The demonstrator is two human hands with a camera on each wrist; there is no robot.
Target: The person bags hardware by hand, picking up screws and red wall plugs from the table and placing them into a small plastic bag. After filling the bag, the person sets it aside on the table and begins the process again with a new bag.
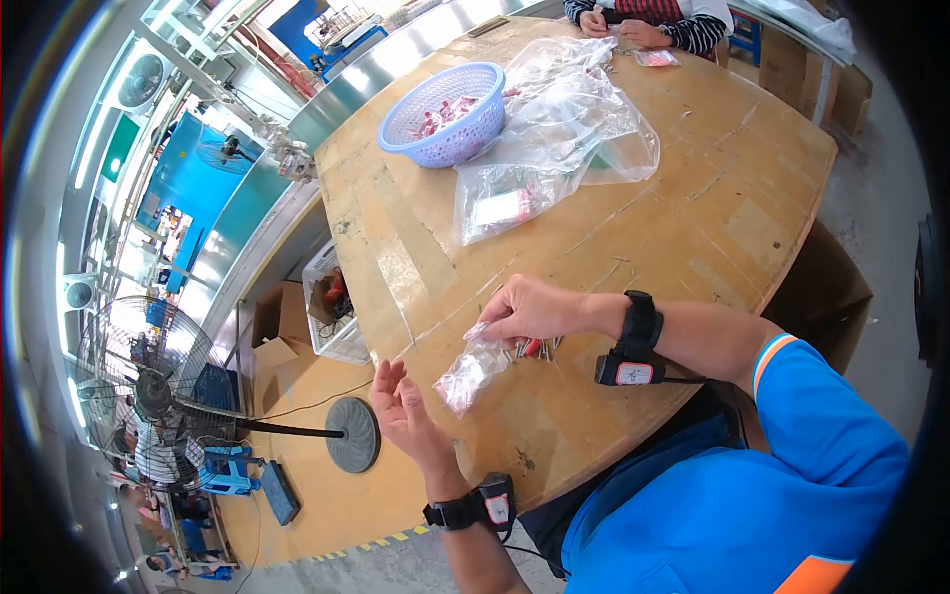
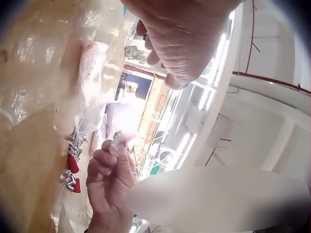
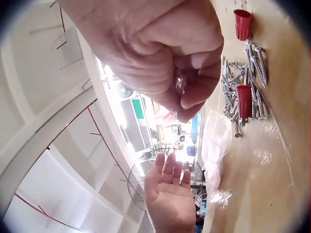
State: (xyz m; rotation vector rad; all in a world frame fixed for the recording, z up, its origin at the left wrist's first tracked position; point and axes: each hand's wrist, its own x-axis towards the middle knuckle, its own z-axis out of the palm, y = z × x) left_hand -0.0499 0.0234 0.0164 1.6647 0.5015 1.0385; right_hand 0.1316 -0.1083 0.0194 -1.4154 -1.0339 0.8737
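In the head view my right hand (image 1: 534,309) is above the table, with thumb and fingers pinching a small crumpled clear plastic bag (image 2: 118,145) that has a pinkish bit at its end. Just below it, a larger clear bag (image 1: 470,376) with reddish contents lies near the table edge. My left hand (image 1: 408,416) is raised beside that bag, palm up, fingers extended and holding nothing. Under the right hand, a pile of silver screws (image 3: 233,87) lies with red plastic caps (image 3: 244,102) among and beside them.
A lavender basket (image 1: 445,139) of red and white pieces stands across the table (image 1: 693,228). Large clear plastic sheeting (image 1: 594,139) spreads next to it. Another person's hands (image 1: 623,30) work at the far edge. A floor fan (image 1: 153,391) stands left of the table.
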